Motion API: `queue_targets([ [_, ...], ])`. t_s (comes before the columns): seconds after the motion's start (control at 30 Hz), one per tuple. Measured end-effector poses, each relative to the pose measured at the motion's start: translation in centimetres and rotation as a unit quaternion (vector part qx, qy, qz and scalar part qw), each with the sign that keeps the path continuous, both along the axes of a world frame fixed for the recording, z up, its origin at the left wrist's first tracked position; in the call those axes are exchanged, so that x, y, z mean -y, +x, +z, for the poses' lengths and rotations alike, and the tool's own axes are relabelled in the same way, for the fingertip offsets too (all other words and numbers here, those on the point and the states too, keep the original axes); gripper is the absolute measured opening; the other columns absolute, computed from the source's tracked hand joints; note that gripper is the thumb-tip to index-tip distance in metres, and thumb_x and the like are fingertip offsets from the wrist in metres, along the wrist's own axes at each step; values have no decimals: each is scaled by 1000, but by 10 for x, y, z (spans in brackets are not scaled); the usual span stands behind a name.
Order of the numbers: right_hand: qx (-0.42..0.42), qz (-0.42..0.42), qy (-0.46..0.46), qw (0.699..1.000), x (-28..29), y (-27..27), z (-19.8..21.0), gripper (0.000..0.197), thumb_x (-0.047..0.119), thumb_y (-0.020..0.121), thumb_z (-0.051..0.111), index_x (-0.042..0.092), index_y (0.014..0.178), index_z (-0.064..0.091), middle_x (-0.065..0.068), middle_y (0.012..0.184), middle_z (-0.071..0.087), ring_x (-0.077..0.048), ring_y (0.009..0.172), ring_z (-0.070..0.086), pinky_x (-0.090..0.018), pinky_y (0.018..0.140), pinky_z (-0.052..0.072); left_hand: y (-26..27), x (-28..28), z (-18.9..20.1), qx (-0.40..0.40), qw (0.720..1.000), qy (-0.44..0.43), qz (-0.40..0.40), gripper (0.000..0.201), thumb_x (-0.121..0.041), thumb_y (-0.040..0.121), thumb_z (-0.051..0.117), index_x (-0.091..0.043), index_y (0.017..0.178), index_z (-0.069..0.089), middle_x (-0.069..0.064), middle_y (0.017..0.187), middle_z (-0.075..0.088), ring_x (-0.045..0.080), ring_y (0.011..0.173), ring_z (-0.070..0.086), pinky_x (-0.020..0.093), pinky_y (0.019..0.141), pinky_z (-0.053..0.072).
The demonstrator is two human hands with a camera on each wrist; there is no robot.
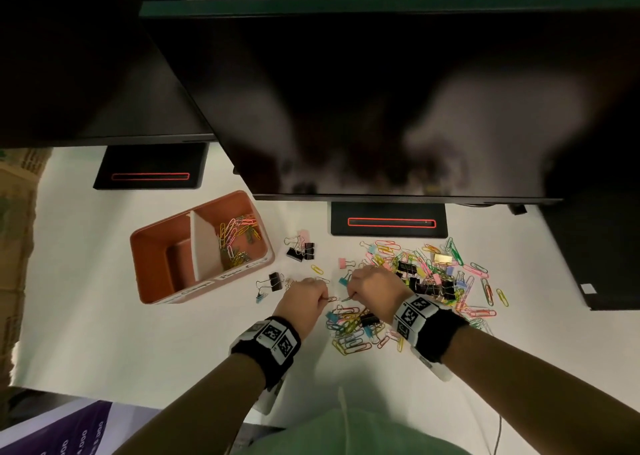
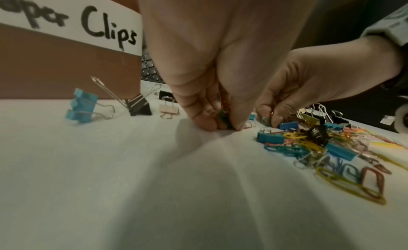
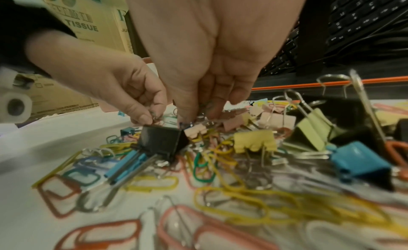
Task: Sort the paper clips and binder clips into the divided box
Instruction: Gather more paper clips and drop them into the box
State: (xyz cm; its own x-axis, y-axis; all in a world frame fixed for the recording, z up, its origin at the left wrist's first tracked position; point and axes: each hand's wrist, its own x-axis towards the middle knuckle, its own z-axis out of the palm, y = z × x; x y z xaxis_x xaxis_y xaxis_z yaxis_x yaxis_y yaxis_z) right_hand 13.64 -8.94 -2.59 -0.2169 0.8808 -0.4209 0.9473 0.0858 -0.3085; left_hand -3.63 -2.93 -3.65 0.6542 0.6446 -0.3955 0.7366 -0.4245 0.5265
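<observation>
Head view: left hand and right hand each pinch paper clips beside the pile.

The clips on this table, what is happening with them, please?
A person is sorting a mixed pile of clips into a divided box. Both hands are down at the near-left edge of the pile: the left hand pinches a few paper clips against the table, and the right hand pinches another clip beside it. The box's right compartment already holds paper clips; the left one looks empty. Several binder clips lie apart near the box.
</observation>
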Motion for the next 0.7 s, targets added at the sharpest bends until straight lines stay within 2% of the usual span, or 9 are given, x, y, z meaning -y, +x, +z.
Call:
queue_targets([
  [0.1,-1,-17,23,1000,0,4,5,18,18,92,49,20,101,65,1,98,65,-21,95,55,-32,84,43,-3,0,0,6,1000,-5,-19,13,-14,90,51,-7,92,61,9,94,61,21,87,55,30,79,45],
  [0.17,-29,-54,24,998,-4,5,14,17,22,92,50,23,103,63,3,102,65,-18,97,57,-33,87,46,-8,0,2,17,1000,-11,-22,12,-15,90,51,-8,89,60,8,91,61,20,84,54,31,77,46],
  [0.3,-89,-109,53,989,-26,-1,52,22,27,95,47,19,109,61,3,109,63,-17,95,61,-32,83,52,-21,-5,25,107,994,18,2,5,-11,86,57,-11,83,61,1,79,60,10,72,50,22,68,41],
  [0.37,-122,-123,71,982,-47,-13,71,21,26,94,49,17,109,62,0,110,62,-18,94,62,-35,83,52,-33,-16,51,155,986,41,40,5,-11,85,61,-15,82,62,-5,75,59,1,65,50,11,65,38],
  [0.4,-139,-127,84,979,-59,-21,79,20,25,93,51,16,107,63,-1,109,63,-20,94,62,-37,84,51,-42,-24,64,176,981,50,65,4,-12,84,63,-15,82,63,-7,74,60,1,64,53,7,64,38],
  [0.5,-184,-128,124,967,-95,-54,97,16,21,90,56,16,103,64,-2,105,64,-19,93,61,-35,86,49,-74,-57,98,212,963,82,146,2,-13,83,65,-15,83,65,-8,75,65,4,67,60,9,64,45],
  [0.6,-193,-121,114,967,-128,-92,102,20,21,89,59,13,107,64,-5,109,64,-20,98,60,-32,87,48,-99,-91,106,159,958,101,217,2,-17,82,67,-18,83,66,-9,75,66,0,67,59,18,71,50],
  [0.7,-192,-137,65,969,-146,-115,98,36,23,86,63,13,120,57,-8,114,64,-22,103,61,-33,90,49,-106,-110,96,80,967,85,228,14,-18,79,70,-16,93,67,-4,88,68,2,76,56,23,83,49],
])
